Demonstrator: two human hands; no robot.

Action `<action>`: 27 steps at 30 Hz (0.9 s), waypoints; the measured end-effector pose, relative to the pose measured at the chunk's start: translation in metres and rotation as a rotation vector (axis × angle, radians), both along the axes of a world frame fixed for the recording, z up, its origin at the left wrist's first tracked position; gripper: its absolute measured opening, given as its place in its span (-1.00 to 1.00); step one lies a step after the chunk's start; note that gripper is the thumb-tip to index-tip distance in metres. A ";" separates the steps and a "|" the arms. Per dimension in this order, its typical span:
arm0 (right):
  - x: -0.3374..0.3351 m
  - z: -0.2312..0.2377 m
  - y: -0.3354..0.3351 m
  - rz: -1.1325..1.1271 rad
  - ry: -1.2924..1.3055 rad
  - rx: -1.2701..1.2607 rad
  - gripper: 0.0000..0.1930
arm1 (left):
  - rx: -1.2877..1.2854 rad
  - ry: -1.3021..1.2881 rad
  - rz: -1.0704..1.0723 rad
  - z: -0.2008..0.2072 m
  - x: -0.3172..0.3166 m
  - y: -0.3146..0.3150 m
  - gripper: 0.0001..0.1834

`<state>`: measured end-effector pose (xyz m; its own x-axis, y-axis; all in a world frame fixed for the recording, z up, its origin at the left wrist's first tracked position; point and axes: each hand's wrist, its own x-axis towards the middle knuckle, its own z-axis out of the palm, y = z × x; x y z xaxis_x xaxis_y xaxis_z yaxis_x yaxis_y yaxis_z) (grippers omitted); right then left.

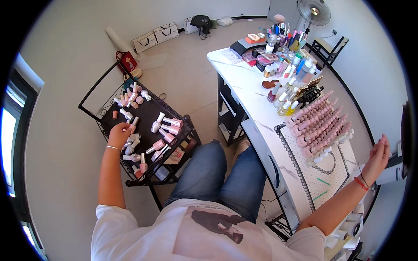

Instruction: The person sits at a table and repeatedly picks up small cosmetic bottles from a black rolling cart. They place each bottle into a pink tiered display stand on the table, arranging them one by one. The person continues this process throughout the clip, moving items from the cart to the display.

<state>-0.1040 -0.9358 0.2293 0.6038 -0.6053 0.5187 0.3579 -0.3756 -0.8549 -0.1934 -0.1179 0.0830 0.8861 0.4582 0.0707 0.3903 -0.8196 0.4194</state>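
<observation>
My left hand (pixel 119 135) reaches over a dark cart top, its fingers closed on a pink nail polish bottle (pixel 134 124). Around it lie many more bottles, pink and silvery-white: a cluster (pixel 132 96) at the far end, and a loose group (pixel 169 129) on the right side. My right hand (pixel 377 159) is raised beyond the table's right edge, fingers stretched out, with nothing visible in it. Nearest to it on the white table are neat rows of pink nail polish bottles (pixel 317 124), standing on a dotted mat (pixel 311 185) with black lace trim.
The dark cart (pixel 126 179) has raised rails. The marble-look table (pixel 222 55) carries jars, brushes and bottles at its far end. Two green sticks (pixel 321 195) lie on the mat. A fan (pixel 314 12), a chair (pixel 329 48) and white bags (pixel 156 38) stand farther off.
</observation>
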 end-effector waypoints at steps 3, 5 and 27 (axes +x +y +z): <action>-0.020 0.021 0.040 0.046 -0.057 -0.021 -0.70 | 0.057 0.081 -0.043 -0.011 -0.003 0.015 -0.76; -0.032 0.030 0.069 0.084 -0.095 -0.012 -0.71 | 0.048 0.157 -0.053 -0.010 -0.003 0.011 -0.77; -0.046 0.002 0.224 1.082 0.150 -0.689 -0.78 | 0.429 0.075 -0.258 0.075 -0.008 -0.091 -0.75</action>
<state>-0.1500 -0.7119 0.2312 0.6957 0.5887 0.4116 0.6731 -0.3341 -0.6598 -0.2014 -0.2093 0.1584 0.9764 0.1670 0.1366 0.1683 -0.9857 0.0022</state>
